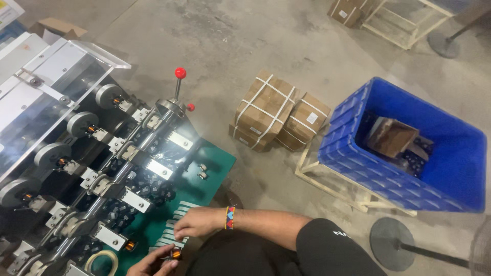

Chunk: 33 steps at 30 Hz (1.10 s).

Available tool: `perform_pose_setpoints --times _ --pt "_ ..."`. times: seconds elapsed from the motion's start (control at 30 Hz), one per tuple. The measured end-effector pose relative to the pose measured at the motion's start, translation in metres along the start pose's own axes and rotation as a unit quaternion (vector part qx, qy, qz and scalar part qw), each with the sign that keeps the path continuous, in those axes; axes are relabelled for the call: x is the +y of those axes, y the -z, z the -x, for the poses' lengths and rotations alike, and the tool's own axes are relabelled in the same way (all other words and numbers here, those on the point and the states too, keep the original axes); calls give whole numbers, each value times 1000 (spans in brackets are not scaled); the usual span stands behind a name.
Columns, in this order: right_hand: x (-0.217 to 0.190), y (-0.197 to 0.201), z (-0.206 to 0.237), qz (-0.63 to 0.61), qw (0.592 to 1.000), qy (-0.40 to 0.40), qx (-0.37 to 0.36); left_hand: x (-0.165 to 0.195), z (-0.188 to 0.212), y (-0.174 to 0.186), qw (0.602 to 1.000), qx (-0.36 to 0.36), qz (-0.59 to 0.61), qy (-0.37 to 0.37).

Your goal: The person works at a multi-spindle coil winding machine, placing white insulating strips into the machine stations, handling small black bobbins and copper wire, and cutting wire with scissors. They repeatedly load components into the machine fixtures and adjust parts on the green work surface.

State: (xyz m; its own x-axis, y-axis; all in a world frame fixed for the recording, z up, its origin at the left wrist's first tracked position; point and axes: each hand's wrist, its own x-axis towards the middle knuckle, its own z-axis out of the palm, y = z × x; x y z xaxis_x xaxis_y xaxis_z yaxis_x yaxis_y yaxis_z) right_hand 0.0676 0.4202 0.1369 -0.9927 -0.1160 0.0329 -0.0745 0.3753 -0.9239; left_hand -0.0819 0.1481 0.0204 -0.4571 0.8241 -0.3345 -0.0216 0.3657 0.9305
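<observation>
My left hand (152,264) is at the bottom edge and pinches a small copper-wound coil (176,253) between its fingertips. Just above it, my right hand (197,222), with a beaded bracelet (230,217) on the wrist, rests with its fingers curled down on a row of pale strips (169,236) on the green table top (217,161). Whether it grips anything is hidden. A winding machine (76,153) with several spindles and clamps, some carrying copper coils, stands to the left of both hands.
A red-knobbed lever (180,73) rises from the machine's far end. A tape roll (102,259) lies by my left hand. On the concrete floor are strapped cardboard boxes (266,108), a blue crate (358,128) on a wooden frame (327,180), and a round stand base (393,243).
</observation>
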Motion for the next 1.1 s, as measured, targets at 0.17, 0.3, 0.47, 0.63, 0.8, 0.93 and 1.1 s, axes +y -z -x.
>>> perform_pose_setpoints --times 0.17,0.3,0.47,0.63,0.8,0.93,1.1 --pt "-15 28 -9 115 993 -2 26 50 -19 -30 981 162 104 -23" --pt "-31 40 16 41 997 18 55 105 -21 -54 949 234 198 -65" --pt "-17 57 8 -7 999 -32 2 151 -17 -78 920 265 290 -9" --pt "-5 60 -25 9 999 17 -29 179 9 -74 977 108 179 45" --pt "-25 56 -30 86 994 -15 -71 178 9 -91 952 290 35 95" --pt "-35 37 -28 -33 983 -134 -119 150 -4 -97 888 336 314 -22" --pt "17 -9 -33 -78 970 -150 -172 111 0 -95 836 363 411 -25"
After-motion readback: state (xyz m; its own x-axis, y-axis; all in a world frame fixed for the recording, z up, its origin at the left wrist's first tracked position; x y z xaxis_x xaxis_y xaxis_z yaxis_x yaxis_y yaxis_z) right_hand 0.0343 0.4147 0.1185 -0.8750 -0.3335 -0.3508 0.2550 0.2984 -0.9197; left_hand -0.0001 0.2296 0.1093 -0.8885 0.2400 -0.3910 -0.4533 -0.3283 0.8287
